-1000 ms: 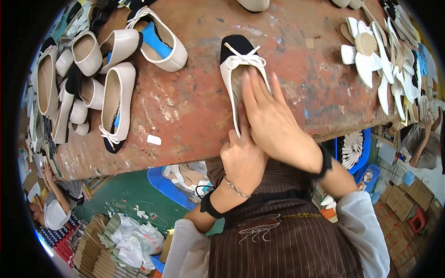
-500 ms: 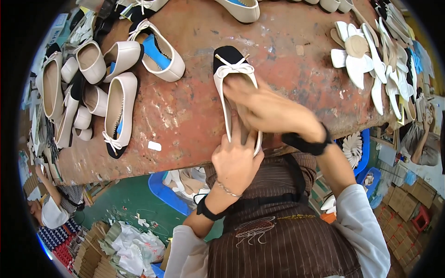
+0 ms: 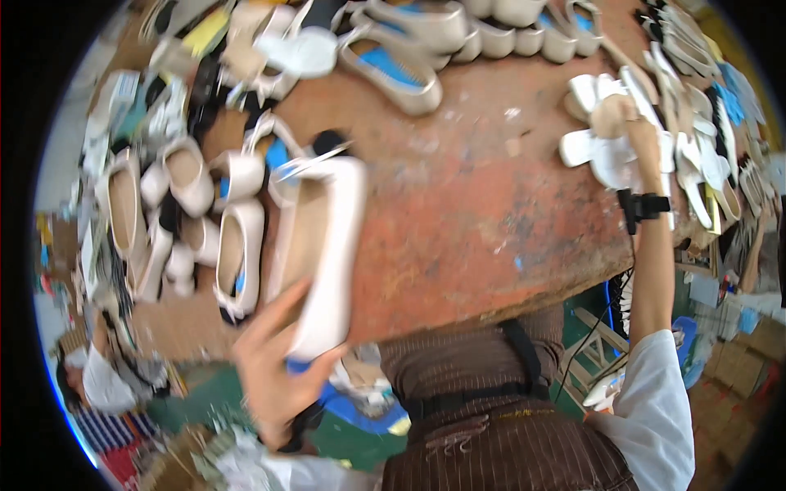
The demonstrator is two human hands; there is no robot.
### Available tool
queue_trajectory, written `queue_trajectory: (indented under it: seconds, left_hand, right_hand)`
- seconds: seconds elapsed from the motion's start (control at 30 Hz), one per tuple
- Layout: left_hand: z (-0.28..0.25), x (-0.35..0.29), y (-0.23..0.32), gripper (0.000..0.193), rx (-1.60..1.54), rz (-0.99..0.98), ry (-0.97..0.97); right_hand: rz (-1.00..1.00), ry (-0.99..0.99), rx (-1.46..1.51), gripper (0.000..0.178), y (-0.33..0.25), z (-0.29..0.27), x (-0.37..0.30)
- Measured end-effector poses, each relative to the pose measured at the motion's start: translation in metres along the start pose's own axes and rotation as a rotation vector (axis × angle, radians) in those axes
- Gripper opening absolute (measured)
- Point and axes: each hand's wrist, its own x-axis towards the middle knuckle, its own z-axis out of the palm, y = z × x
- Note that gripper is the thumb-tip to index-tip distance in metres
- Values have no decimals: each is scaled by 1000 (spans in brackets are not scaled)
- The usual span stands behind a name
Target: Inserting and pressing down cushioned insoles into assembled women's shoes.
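My left hand grips the heel end of a cream flat shoe with a black toe cap and a small bow, holding it over the left part of the worn reddish table. The picture is blurred by motion. My right hand, with a black wrist strap, reaches far right onto a fanned pile of white insoles; its fingers rest among them, and whether they hold one I cannot tell.
Cream flat shoes stand in rows along the table's left side, and more shoes with blue linings line the far edge. Further white sole pieces lie stacked at the right. A person sits below at left.
Both hands were pressing the shoe at the table's middle. Now my left hand has carried it left toward the shoe rows, and my right hand has swung out right to the insoles.
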Motion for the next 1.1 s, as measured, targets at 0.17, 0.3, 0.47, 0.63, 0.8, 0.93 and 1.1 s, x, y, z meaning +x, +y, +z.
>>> queue_trajectory:
  seconds: [0.17,0.3,0.47,0.63,0.8,0.93,1.1]
  left_hand:
    - [-131,2,-84,60,253,34,349]
    - [-210,51,-176,61,600,-262,429]
    - [-124,142,-138,56,902,93,619]
    - [104,216,31,52,-397,293,-120]
    - [234,246,95,45,-613,240,-29]
    - [260,234,96,36,-829,147,-63]
    - [285,233,104,31,-706,198,235]
  right_hand:
    - [199,34,204,87,-31,2,-8]
    - [221,159,418,79,-41,-15,-19]
    - [397,18,1434,60,-44,-33,-39]
    - [203,-380,1535,90,-72,-45,-105]
    - [-44,-569,1703,59,-95,-53,-158]
    - [196,-557,1604,38,-75,-51,-156]
    - [-14,-594,1734,42,-36,-71,-143]
